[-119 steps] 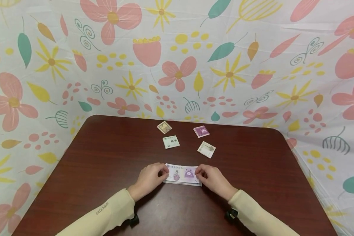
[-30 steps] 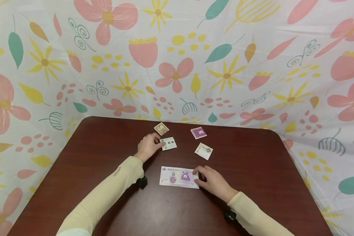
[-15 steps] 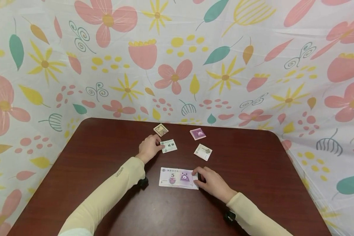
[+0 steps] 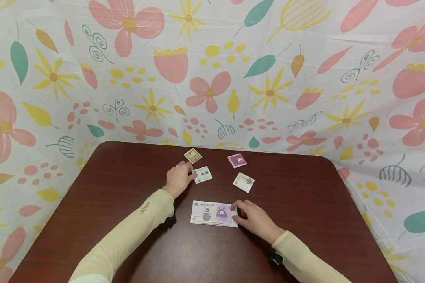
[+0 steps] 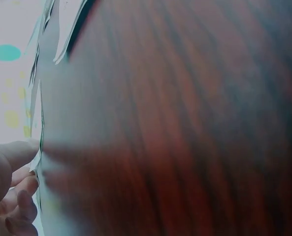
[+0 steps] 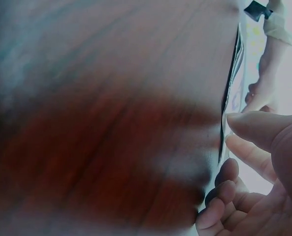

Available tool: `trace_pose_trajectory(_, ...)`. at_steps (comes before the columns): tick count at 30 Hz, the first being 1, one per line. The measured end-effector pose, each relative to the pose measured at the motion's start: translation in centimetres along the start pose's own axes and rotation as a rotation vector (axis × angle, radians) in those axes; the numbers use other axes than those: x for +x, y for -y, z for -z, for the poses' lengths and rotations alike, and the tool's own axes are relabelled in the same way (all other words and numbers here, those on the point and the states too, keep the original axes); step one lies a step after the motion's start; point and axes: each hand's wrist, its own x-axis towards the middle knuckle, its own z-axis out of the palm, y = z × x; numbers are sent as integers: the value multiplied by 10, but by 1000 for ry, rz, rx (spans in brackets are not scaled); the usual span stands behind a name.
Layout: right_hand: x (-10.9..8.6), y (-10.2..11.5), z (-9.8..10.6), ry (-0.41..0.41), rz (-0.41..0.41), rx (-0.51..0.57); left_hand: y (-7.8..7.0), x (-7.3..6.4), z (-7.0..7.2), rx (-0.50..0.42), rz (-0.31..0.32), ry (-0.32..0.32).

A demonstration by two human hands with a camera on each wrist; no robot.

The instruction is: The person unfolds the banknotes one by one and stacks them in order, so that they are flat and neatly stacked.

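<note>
The left grip (image 4: 178,177) is narrow — thumb and index finger hold the left end of a green note (image 4: 204,174), which lies to the right of this grip. The long axis of the green note runs from the fingers toward the right, with its far end slightly more away from the person; its number 2 is at the near left corner

The right grip (image 4: 257,221) has curled fingers, and its thumb and index finger touch the right end of a purple note (image 4: 209,212); if they pinch it or only rest on it, I cannot tell. From this grip the purple note extends to the left, long axis almost crosswise before the person, the 5 upright

Just beyond the left grip is a brown note (image 4: 193,155), turned cornerwise. Between the two grips, beyond the purple note, a pale note (image 4: 243,182) lies obliquely — and farther behind it a dark purple note (image 4: 237,160), all on the bench (image 4: 145,165)
</note>
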Motion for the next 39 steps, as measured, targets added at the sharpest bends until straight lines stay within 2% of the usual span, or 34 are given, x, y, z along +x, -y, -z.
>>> trace_pose_trajectory(4, 0, 0, -1, -6, 12, -1, 1, -1, -1, 19, -10, -13)
trace_pose_trajectory(11, 0, 1, -1, -7, 27, -8, -1, -1, -1, 155, -109, -67)
trace_pose_trajectory(14, 1, 1, 0, -1, 24, -11, -3, 0, 0, 175, -124, -72)
trace_pose_trajectory(17, 2, 2, 1, 7, 21, -13, -3, 1, 1, 112, -82, -47)
trace_pose_trajectory(23, 2, 2, 1, 10, 24, -12, 4, 2, 1, -88, 37, -12)
trace_pose_trajectory(27, 2, 2, 1, 7, 27, -10, 9, 0, 2, -154, 58, -15)
trace_pose_trajectory(33, 1, 0, 0, -19, 39, 1, 10, -6, 7, -288, 104, 22)
trace_pose_trajectory(39, 0, -2, 1, -26, 20, 13, 12, -16, 13, -384, 117, 7)
